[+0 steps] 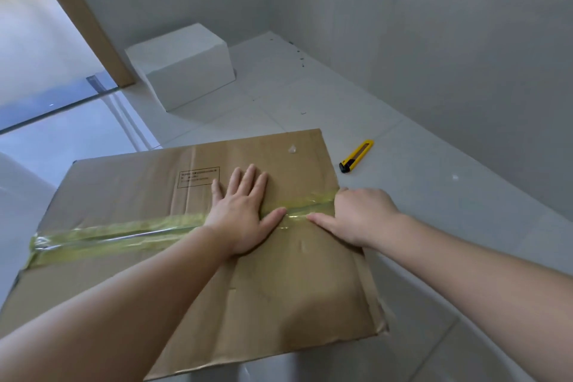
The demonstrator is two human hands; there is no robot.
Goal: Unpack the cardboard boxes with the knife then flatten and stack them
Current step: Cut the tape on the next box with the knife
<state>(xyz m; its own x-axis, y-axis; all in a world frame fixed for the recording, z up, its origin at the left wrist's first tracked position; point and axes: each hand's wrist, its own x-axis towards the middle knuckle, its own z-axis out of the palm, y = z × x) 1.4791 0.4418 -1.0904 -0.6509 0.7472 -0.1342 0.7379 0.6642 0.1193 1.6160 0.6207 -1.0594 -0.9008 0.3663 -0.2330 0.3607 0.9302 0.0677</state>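
1. A flattened brown cardboard box [155,195] lies on the pale tiled floor [310,96]; a strip of yellowish clear tape [108,234] runs across it from its left edge to its right edge; a small black printed frame [199,177] sits on the cardboard just beyond the tape.
2. The left hand [242,211] lies flat on the cardboard box, palm down, fingers straight and spread, the thumb resting on the tape; it holds nothing.
3. The right hand [356,214] is at the right edge of the cardboard box where the tape ends; its fingers curl over that edge and the thumb lies along the tape, pointing at the left thumb; whether it pinches the tape or only the cardboard cannot be told.
4. A yellow and black utility knife [356,156] lies on the floor just beyond the right far corner of the cardboard box, apart from both hands.
5. A closed white rectangular box [183,67] stands on the floor well beyond the cardboard box, beside a tan wooden post [83,15]; its contents are hidden.
6. Grey-white walls [434,40] meet in a corner beyond the cardboard box; a glass panel [37,65] stands to the far left of it.
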